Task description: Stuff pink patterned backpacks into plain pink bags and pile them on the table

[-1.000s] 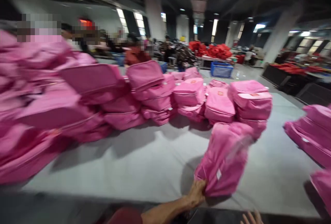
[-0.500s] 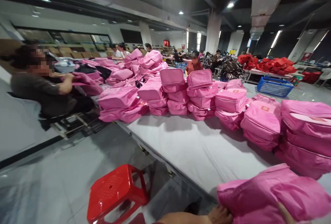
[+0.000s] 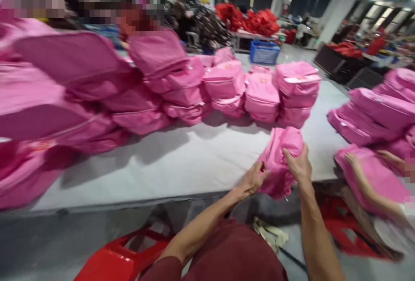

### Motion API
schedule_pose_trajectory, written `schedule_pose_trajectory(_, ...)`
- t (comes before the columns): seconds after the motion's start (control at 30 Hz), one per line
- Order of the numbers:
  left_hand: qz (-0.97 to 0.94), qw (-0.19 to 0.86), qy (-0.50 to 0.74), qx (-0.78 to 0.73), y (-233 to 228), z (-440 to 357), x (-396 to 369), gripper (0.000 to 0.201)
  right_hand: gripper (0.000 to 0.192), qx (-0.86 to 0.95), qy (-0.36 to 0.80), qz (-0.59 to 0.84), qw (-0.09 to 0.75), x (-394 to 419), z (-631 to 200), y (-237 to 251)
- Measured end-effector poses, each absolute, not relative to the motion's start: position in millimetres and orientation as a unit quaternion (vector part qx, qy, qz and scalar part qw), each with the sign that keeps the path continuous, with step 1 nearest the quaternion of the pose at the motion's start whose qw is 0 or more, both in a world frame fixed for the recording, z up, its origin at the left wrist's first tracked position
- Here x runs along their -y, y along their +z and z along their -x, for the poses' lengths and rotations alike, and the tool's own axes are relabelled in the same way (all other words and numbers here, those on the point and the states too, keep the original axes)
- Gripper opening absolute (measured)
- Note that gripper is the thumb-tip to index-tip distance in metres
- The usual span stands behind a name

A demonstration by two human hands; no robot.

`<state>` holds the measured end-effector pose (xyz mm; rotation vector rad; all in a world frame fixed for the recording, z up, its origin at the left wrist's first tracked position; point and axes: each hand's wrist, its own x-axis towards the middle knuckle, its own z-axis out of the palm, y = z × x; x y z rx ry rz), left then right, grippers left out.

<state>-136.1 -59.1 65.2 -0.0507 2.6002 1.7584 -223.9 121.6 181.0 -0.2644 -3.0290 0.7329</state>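
Between my two hands is a crumpled pink bag (image 3: 279, 164), held at the table's near edge. My left hand (image 3: 254, 179) grips its lower left side, fingers curled into the fabric. On its right side my right hand (image 3: 300, 162) is closed, the thumb pressed on the front and the fingers out of sight behind. Beyond the bag, a stack of pink backpacks (image 3: 296, 95) stands on the white-covered table (image 3: 207, 160).
More backpack stacks (image 3: 181, 82) line the table's far side. A co-worker's hands (image 3: 359, 168) rest on a pink backpack (image 3: 379, 181) at right. Red stools (image 3: 113, 255) stand below the table on both sides. Behind are a blue crate (image 3: 264, 52) and red bags (image 3: 249, 19).
My view has swung right and down. Both hands and the pink bag, partly cut off at the lower right before, now show in full, and the co-worker at right has come into sight.
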Motion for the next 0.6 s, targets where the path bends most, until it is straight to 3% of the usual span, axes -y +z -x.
schedule_pose_trajectory(0.2, -0.043, 0.063, 0.620, -0.781, 57, 142, 64, 0.053, 0.090, 0.972, 0.183, 0.146, -0.003, -112, 217, 200)
schedule_pose_trajectory(0.37, 0.005, 0.005, 0.646, -0.763, 83, 161, 57, 0.049, 0.088, 0.979, 0.172, 0.110, 0.006, -107, 201, 196)
schedule_pose_trajectory(0.47, 0.070, -0.019, 0.614, -0.786, 88, 190, 72, 0.037, 0.087, 0.981, 0.175, 0.084, 0.006, -113, 195, 189)
schedule_pose_trajectory(0.6, 0.202, 0.032, 0.585, -0.785, 51, 195, 125, 0.016, 0.081, 0.971, 0.220, 0.077, 0.045, -152, 199, 183)
